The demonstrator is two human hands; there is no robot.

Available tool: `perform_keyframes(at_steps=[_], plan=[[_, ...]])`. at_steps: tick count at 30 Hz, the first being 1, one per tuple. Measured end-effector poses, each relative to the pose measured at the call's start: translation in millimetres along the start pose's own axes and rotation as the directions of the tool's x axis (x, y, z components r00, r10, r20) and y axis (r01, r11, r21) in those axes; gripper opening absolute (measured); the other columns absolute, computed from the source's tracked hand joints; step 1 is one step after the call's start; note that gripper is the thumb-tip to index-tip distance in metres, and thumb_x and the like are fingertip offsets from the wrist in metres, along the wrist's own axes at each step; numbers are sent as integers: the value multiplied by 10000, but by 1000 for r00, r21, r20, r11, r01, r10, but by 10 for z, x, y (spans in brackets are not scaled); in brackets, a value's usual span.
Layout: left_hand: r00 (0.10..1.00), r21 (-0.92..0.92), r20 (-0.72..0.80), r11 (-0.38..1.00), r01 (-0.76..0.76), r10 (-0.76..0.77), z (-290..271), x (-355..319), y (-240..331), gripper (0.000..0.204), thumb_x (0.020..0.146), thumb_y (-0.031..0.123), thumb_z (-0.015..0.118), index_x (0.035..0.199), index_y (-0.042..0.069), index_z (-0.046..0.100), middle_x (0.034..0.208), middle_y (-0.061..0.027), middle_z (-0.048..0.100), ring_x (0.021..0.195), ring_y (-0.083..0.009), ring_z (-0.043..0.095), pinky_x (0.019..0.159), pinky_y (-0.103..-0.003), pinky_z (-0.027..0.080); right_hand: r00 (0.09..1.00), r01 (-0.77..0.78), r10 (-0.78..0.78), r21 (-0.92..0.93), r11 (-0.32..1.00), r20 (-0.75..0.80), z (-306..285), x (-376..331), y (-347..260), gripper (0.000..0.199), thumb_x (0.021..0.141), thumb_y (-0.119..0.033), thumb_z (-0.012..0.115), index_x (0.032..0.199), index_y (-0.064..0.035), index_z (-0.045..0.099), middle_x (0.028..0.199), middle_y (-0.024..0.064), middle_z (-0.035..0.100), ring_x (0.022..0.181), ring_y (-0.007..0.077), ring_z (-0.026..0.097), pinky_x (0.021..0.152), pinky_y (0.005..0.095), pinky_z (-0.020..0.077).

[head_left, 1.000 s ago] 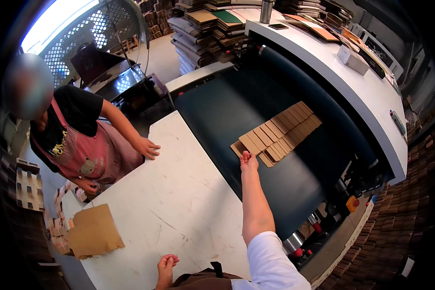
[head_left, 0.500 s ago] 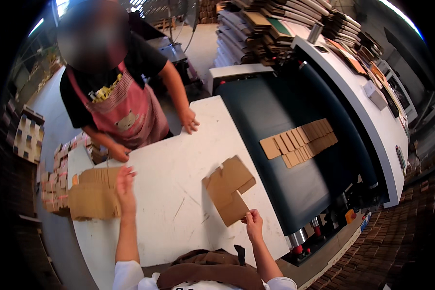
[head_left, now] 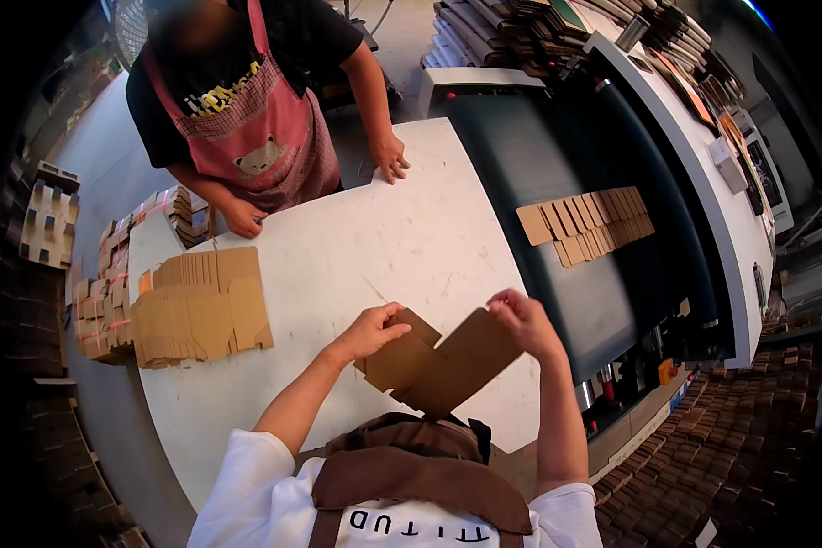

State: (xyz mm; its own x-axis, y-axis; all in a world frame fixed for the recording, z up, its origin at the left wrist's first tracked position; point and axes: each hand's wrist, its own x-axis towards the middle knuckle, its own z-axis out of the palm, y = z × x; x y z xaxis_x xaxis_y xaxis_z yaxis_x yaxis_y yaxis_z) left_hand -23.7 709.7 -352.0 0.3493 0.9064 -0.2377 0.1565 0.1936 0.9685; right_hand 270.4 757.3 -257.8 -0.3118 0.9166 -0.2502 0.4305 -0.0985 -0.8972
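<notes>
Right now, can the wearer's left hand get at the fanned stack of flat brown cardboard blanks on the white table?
Probably not yet: the left hand and right hand both grip a folded brown cardboard blank. The path to the fanned stack over the white table looks unobstructed.

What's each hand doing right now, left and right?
Left hand: closed on the left edge of the flat brown cardboard box blank.
Right hand: closed on the same blank's upper right flap.

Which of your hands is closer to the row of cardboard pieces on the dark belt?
Right. The right hand holds the flat box just below that row; the left hand grips the box farther away.
</notes>
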Motion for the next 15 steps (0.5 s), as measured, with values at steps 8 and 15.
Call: perform_keyframes(at_steps=[8, 15], plan=[[850, -342, -527, 923, -177, -32, 6, -327, -51, 262, 934, 112, 573, 1161, 3, 497, 952, -33, 618, 848, -80, 560, 767, -241, 477, 933, -86, 198, 346, 934, -301, 742, -109, 404, 420, 995, -401, 455, 1251, -70, 490, 1121, 64, 613, 1004, 132, 567, 846, 299, 441], [619, 613, -606, 789, -39, 500, 159, -718, 160, 354, 806, 84, 671, 1134, 60, 542, 1049, -73, 604, 1044, -257, 538, 909, -401, 411, 984, -86, 137, 372, 924, -112, 1116, -299, 518, 217, 1004, -233, 486, 950, -35, 554, 844, -31, 563, 785, 43, 481, 724, 218, 428]])
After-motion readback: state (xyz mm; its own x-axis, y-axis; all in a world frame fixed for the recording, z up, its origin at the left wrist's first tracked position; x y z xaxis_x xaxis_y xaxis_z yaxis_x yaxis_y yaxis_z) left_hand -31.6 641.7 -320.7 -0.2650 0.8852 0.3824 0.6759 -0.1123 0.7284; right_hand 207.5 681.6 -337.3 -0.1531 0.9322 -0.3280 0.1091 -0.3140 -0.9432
